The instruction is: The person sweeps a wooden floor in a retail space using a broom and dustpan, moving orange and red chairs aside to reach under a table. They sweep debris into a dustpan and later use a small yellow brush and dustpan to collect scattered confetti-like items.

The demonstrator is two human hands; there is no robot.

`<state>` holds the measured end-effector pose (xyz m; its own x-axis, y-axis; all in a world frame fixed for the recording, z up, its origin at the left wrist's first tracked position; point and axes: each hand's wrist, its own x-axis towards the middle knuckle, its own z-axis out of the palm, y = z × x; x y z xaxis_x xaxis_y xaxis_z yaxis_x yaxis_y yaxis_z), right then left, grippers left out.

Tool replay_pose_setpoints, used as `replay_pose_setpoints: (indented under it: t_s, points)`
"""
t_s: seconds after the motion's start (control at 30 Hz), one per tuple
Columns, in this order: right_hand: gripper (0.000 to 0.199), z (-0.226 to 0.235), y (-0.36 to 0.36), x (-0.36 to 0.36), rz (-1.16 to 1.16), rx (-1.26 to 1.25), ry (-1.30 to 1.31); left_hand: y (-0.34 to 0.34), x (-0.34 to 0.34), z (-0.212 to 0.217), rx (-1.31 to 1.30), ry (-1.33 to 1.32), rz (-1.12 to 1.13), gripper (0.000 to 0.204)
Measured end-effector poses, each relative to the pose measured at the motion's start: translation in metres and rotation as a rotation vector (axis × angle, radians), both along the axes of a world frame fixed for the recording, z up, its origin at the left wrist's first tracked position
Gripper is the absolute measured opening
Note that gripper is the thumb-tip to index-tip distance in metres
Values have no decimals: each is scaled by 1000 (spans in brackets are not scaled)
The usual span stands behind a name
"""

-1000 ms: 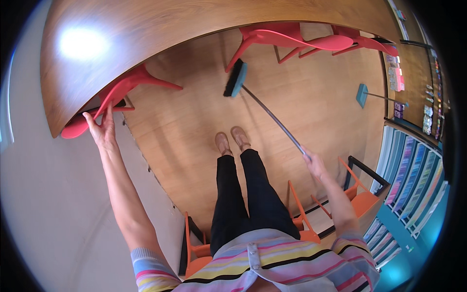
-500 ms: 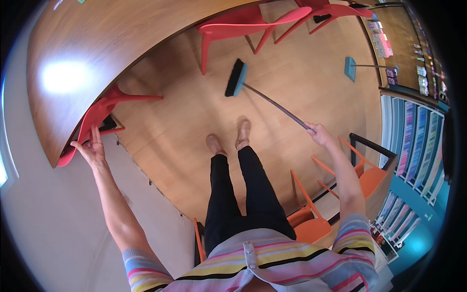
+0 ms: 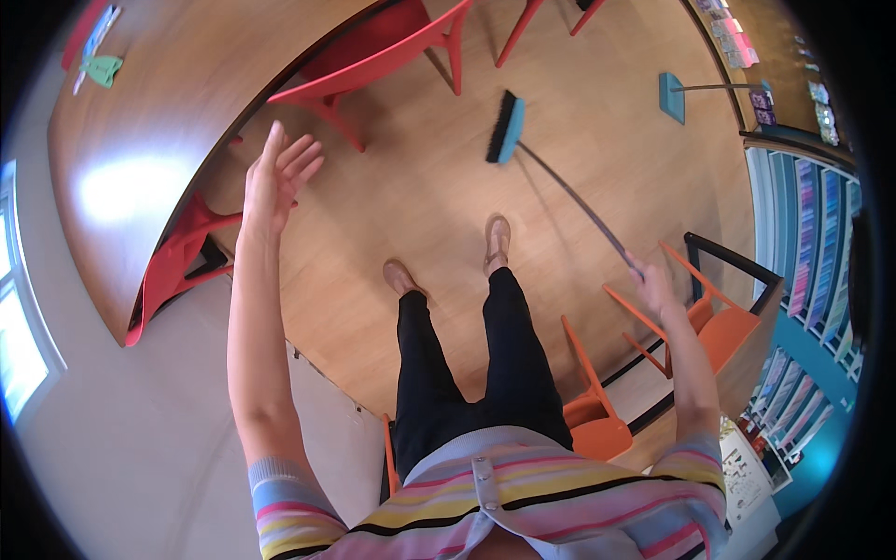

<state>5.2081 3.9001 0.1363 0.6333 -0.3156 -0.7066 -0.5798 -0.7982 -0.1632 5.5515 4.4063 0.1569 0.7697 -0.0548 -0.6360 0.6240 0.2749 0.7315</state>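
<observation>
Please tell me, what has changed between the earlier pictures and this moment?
The left hand has let go of the red chair at the table and now hangs open in the air, fingers spread, apart from it. The person has stepped forward, one foot ahead. The right hand keeps its grip on the broom, whose head stays on the wooden floor ahead of the feet.

Beyond the spread fingers of the left hand (image 3: 277, 182), the red chair (image 3: 373, 65) looked like smooth moulded plastic, and the wooden table (image 3: 159, 140) beside them was polished enough to throw back a bright glare. The right hand (image 3: 653, 285) closed its fingers on the broom (image 3: 509, 126), whose thin handle looked like dull metal, its head teal plastic with dark bristles. Under both hands the floor (image 3: 420, 215) was satin-finished wood planking.
</observation>
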Motion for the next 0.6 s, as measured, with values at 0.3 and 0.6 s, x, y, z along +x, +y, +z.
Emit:
replay_pose_setpoints:
  t_s: [0.3,0.6]
  points:
    - [40,-109,73,51,115,408,-232,-125,103,-32,-388,358,428,60]
    - [38,-85,-32,46,145,257,11,-102,74,-55,-302,170,380,21]
